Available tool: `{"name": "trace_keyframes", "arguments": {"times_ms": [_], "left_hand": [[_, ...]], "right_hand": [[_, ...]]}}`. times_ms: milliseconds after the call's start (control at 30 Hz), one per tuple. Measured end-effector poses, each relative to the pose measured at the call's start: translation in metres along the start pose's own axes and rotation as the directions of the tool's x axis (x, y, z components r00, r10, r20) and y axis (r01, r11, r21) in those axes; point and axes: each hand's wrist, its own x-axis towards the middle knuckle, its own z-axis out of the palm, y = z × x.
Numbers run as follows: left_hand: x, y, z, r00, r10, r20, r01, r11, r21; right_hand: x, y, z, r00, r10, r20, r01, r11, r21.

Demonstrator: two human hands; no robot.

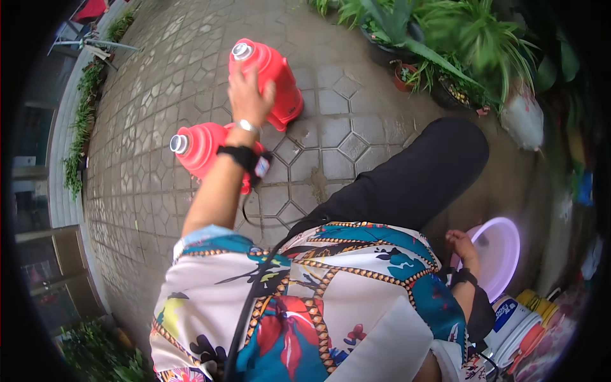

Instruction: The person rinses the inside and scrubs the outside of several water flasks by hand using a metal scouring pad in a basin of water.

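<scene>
Two red vacuum flasks stand on the paving in front of me, both with a silvery top. My left hand (250,98) is over the upper part of the farther flask (284,93), fingers spread; contact is hard to tell. Beneath my left forearm is the nearer flask (203,145), partly hidden by the arm and its black wrist strap (238,156). At my right side, my right hand (463,246) hangs beside a purple plastic basin (513,248), its fingers slightly curled. Whether it grips anything there cannot be seen.
Potted plants (396,28) crowd the upper right, with a small terracotta-coloured pot (405,79) by them. White and yellow buckets (508,315) stand at the lower right. A planted strip (79,129) runs along the left. The paving tiles (334,124) look wet.
</scene>
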Motion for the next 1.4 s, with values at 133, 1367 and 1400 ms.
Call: {"name": "trace_keyframes", "arguments": {"times_ms": [133,1367,1400], "left_hand": [[-0.114,0.065,-0.023,0.839,0.06,0.541,0.129,0.944,-0.305],[-0.275,-0.004,-0.041,0.0,-0.31,0.951,0.772,0.605,0.197],[-0.259,0.005,-0.043,0.051,-0.31,0.949,0.82,0.556,0.137]], "right_hand": [[0.021,-0.007,-0.007,1.0,-0.007,-0.007,0.008,0.987,0.16],[-0.034,-0.029,-0.034,0.993,0.032,-0.113,-0.022,0.996,0.092],[-0.038,-0.025,-0.037,0.99,0.044,-0.132,-0.032,0.995,0.097]]}}
